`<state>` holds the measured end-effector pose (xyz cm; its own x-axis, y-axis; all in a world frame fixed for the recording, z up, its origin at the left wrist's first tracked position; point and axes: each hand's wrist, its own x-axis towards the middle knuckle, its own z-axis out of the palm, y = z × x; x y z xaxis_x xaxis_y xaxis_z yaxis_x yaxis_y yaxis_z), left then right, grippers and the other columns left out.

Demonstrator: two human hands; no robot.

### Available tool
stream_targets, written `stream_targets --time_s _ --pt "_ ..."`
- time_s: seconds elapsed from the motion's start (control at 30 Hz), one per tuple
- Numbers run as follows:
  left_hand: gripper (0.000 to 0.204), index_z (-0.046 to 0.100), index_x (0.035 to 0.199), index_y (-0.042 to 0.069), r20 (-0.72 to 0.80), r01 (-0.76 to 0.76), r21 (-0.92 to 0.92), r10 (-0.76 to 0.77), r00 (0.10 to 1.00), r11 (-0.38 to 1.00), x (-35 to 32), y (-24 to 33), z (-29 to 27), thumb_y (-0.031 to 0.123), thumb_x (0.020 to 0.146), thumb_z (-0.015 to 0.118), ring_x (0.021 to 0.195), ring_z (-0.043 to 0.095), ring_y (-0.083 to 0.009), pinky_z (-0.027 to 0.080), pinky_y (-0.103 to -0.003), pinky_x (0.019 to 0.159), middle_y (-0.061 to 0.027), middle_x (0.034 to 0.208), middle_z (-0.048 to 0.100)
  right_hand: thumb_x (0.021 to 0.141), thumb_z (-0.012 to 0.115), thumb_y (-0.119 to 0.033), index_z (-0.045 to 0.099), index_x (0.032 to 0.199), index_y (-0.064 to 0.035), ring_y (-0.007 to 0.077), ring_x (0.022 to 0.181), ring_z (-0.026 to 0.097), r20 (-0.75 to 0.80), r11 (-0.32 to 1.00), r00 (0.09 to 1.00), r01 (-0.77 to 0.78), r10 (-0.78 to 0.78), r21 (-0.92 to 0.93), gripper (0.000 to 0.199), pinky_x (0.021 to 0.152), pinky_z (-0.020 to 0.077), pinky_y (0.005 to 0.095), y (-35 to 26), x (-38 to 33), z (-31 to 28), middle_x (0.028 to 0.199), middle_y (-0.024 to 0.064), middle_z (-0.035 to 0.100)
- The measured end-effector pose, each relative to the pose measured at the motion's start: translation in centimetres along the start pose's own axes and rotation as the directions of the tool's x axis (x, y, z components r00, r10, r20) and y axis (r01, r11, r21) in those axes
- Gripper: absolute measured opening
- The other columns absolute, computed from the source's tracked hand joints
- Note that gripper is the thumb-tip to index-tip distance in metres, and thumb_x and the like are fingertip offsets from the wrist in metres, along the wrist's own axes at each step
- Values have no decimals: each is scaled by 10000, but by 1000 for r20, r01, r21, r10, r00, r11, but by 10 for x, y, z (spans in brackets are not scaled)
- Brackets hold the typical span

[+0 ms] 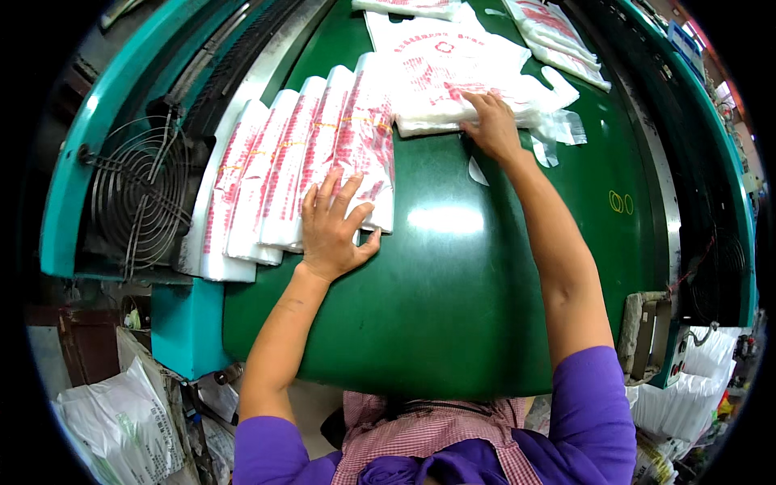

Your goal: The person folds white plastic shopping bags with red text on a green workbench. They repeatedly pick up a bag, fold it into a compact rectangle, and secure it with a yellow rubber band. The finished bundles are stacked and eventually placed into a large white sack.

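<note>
Several long folded bundles of white plastic bags with red print (279,166) lie side by side, slanted, at the left of a green table (485,299). Yellow rubber bands go around their middles. My left hand (333,229) rests with spread fingers on the near end of the rightmost bundle (368,137). To its right lies a flat, loose stack of the same printed bags (453,69), its handles spread toward the right. My right hand (493,125) lies on the near edge of that stack, fingers stretched over the top and thumb at the edge.
More bags (558,36) lie at the far right. Loose yellow rubber bands (621,202) and a white plastic scrap (478,171) are on the table. Teal machine sides flank it, with a round wire fan guard (141,190) at left. A white sack (121,424) stands below left.
</note>
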<state>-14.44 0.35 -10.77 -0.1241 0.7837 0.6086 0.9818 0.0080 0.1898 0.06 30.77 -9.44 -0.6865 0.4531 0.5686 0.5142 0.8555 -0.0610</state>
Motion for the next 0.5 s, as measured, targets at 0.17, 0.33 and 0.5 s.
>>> stream_targets --time_s 0.17,0.33,0.5 --pt "283 610 901 159 -25 60 37 -59 998 998 9 -11 13 265 656 704 1255 372 -319 270 -465 1001 -43 1267 508 657 780 -244 698 996 -159 307 973 577 248 941 960 -196 128 275 359 868 447 378 53 21 38 1025 73 623" --pt "290 617 919 170 -19 124 76 -123 992 989 5 -5 24 279 662 694 1257 364 -311 273 -465 1005 -29 1283 496 808 691 -163 695 954 -41 170 702 589 585 832 803 -400 116 385 191 718 486 291 63 50 -11 781 91 648" --pt "299 597 969 170 -19 110 125 -109 994 986 13 5 20 275 699 674 1264 361 -314 262 -481 1008 -28 1318 473 865 637 -293 686 991 -43 155 717 587 553 899 833 -264 30 348 284 708 482 317 68 28 -117 804 85 651"
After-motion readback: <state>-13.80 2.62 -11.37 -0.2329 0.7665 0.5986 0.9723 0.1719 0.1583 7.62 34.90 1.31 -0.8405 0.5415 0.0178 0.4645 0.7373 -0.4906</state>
